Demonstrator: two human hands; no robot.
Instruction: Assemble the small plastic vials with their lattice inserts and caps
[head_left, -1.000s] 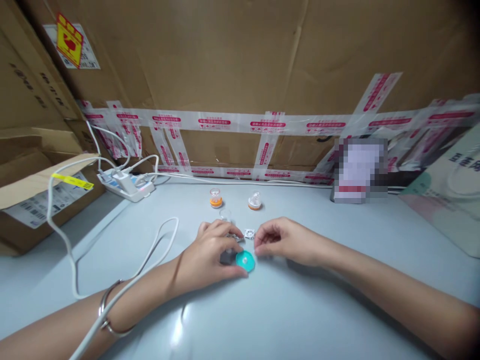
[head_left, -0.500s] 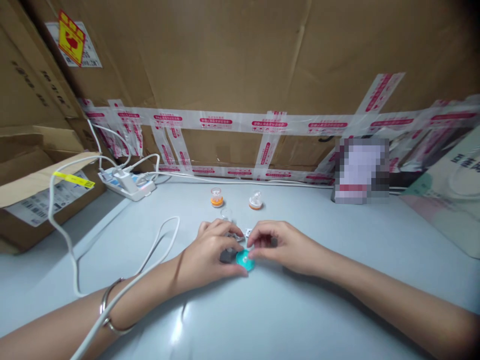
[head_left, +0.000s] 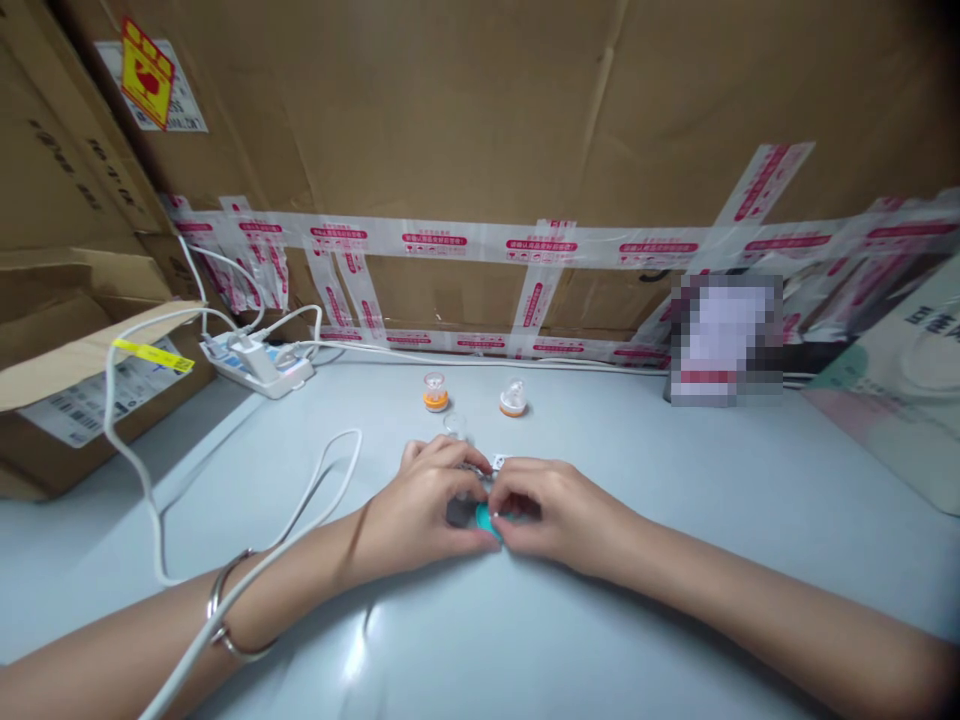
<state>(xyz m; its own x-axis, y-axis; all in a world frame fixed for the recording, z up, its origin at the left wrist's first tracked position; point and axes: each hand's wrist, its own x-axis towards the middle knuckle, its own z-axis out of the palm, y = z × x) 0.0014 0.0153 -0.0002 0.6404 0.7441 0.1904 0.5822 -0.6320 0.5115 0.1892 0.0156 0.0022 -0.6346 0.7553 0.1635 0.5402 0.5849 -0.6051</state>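
A teal round piece [head_left: 484,518], like a small shallow cap, lies low on the table, partly covered by fingers. My left hand [head_left: 435,500] steadies it between thumb and index finger, the other fingers curled behind. Over its right side, my right hand [head_left: 555,510] has thumb and index finger pinched together. A tiny whitish bit shows at those fingertips, too small to name. Behind my hands stand a clear dome-like piece [head_left: 454,426], an orange-and-clear small round container [head_left: 435,393] and a white-and-orange one with a clear top [head_left: 514,398]. Small parts behind my left fingers are mostly hidden.
White cables [head_left: 330,500] loop across the left and over my left forearm. A power strip [head_left: 259,365] sits at the back left by an open cardboard box [head_left: 75,400]. A blurred-out phone-like object [head_left: 720,340] leans at the back right. Large taped cardboard [head_left: 450,120] walls the rear.
My right hand has come down and left onto the teal piece, its thumb and index finger closing together over it. My left hand keeps its place around the piece.
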